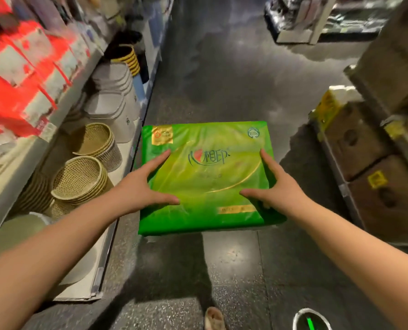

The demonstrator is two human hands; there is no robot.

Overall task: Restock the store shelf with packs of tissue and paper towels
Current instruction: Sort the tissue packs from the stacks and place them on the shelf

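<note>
Between both hands, over the aisle floor point(222, 270), green tissue pack point(205, 177) held flat; left hand point(142, 186) & right hand point(278, 184) clamp its sides, fingers point(159, 158) spread on top; wicker baskets point(84, 177) left of fingers.

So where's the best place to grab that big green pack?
By its two long side edges, one hand from each side. The green tissue pack is wide, flat and soft, so a one-handed pinch would likely let it sag. The left hand and right hand already grip it this way, thumbs on top, fingers seemingly wrapping underneath.
</note>
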